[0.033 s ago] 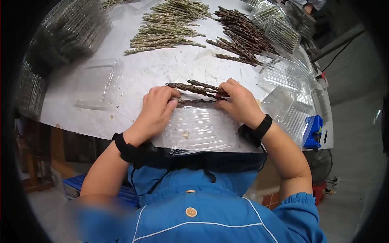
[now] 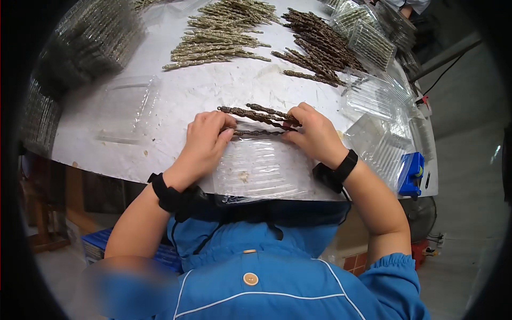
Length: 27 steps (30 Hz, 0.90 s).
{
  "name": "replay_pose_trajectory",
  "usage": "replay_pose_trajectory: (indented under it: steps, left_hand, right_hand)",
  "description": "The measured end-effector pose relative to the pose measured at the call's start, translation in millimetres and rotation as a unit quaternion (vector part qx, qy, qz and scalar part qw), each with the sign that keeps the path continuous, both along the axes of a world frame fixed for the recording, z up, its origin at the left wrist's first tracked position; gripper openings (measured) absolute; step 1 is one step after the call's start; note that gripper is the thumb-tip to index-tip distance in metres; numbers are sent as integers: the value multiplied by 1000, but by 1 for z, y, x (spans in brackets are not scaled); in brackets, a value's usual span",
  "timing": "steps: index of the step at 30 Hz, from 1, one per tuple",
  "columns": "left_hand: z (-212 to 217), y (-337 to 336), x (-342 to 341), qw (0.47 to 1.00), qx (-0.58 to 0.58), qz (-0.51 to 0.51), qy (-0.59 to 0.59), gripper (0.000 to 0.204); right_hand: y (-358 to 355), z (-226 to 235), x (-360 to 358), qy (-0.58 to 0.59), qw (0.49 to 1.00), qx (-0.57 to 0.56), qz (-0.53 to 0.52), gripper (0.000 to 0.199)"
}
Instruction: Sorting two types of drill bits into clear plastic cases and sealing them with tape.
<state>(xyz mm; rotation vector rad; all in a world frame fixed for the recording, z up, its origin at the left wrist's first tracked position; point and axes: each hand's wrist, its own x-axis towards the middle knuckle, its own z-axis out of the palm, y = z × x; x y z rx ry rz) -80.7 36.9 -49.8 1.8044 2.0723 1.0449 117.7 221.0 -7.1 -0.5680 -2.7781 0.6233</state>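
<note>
My left hand (image 2: 204,140) pinches the left end of a thin dark brown twisted stick (image 2: 258,133), held level above the far edge of a clear ribbed plastic tray (image 2: 261,173). The same stick's right end meets my right hand (image 2: 319,133). Fanned out from that hand's fingers are a few more brown twisted sticks (image 2: 249,113), one with a small loop at its tip, pointing left over the first stick. My right fingers are closed round their right ends, which are hidden. In the tray's grooves I see no sticks.
Beyond my hands lie a heap of pale gold twisted sticks (image 2: 221,40) and a heap of dark brown ones (image 2: 320,45). Filled clear packs (image 2: 93,37) are stacked far left. Clear trays (image 2: 376,98) and a blue tape dispenser (image 2: 412,175) lie right. Another clear tray (image 2: 128,109) is left.
</note>
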Motion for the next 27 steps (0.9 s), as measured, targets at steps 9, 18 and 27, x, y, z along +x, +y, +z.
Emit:
replay_pose_trajectory:
  steps: [9, 18, 27]
  left_hand:
    - [4, -1, 4, 998, -27, 53, -25, 20]
    - [-2, 3, 4, 999, -7, 48, -11, 20]
    - [-7, 2, 3, 999, -1, 41, -5, 20]
  right_hand:
    - [43, 11, 3, 72, 965, -250, -39, 22]
    - [16, 10, 1, -85, 989, -117, -34, 18]
    - [6, 10, -8, -94, 995, -17, -35, 16]
